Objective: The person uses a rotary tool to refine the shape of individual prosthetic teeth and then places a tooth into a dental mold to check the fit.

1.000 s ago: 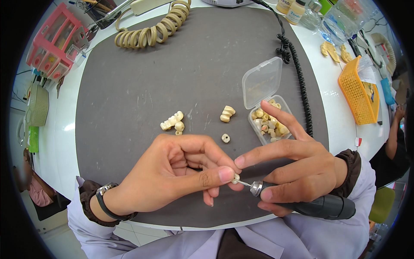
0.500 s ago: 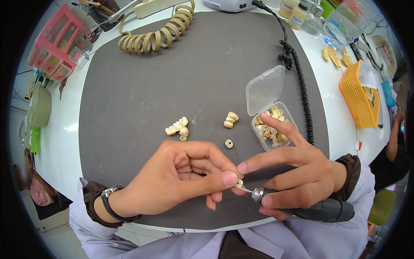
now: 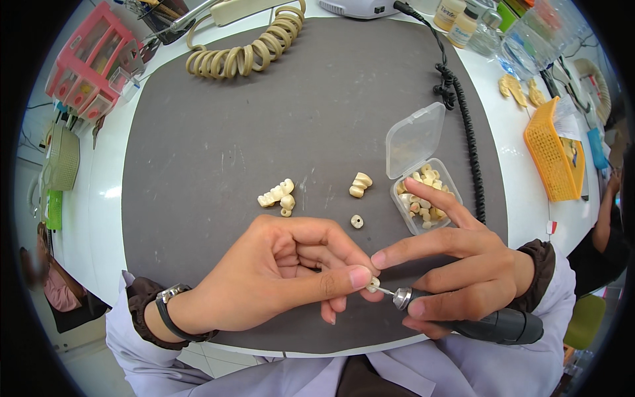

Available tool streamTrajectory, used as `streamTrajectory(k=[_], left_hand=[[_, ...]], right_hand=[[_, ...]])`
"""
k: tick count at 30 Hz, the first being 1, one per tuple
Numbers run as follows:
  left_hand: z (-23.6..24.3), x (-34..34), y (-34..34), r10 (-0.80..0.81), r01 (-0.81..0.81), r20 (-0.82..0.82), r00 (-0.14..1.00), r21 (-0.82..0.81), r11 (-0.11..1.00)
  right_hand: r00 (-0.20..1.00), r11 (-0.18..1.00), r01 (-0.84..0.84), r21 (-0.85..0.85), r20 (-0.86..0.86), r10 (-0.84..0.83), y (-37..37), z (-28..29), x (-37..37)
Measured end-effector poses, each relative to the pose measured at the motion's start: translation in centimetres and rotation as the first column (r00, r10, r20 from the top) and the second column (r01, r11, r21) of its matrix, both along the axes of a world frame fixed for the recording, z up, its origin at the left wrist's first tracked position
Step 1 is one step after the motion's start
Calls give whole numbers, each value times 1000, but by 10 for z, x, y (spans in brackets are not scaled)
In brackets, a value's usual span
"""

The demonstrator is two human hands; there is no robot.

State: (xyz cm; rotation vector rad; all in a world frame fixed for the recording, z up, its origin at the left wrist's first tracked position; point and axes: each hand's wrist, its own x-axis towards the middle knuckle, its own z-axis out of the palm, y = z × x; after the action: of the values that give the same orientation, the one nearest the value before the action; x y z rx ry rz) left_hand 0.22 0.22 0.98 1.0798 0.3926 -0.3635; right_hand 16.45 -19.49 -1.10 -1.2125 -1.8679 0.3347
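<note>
Between the thumb and fingers of my left hand (image 3: 284, 271) is a small cream tooth crown (image 3: 374, 283). My right hand (image 3: 463, 264) grips a dark dental handpiece (image 3: 506, 326) with a silver collar, and its thin bur meets the crown or sits right at it. The right index finger stretches out over a clear plastic box (image 3: 452, 173) full of loose crowns, its lid (image 3: 418, 140) raised. Just beyond my hands lie a single crown (image 3: 357, 221) with a dark hole, a short piece of joined crowns (image 3: 360, 184) and a longer cluster (image 3: 278, 196).
Everything lies on a grey mat (image 3: 225, 132). A black coiled cord (image 3: 471, 145) runs along its right side, a beige coiled hose (image 3: 248, 59) at the far left. Pink drawers (image 3: 92, 63), bottles (image 3: 462, 26) and an orange basket (image 3: 552, 155) stand around it.
The whole view has shifted a little, so things on the mat appear slightly further right. Both hands keep their grip, with the bur still at the crown.
</note>
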Motion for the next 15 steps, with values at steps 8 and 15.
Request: streamTrajectory(k=[8,15], left_hand=[[-1,-2,0,-1,1,17,1000,-8,1000],[-2,-2,1,-4,4,31,1000,10,1000]], right_hand=[[999,997,-35,-63,-33,33,0,3,2],[998,996,-38,-77,-48,34,0,3,3]])
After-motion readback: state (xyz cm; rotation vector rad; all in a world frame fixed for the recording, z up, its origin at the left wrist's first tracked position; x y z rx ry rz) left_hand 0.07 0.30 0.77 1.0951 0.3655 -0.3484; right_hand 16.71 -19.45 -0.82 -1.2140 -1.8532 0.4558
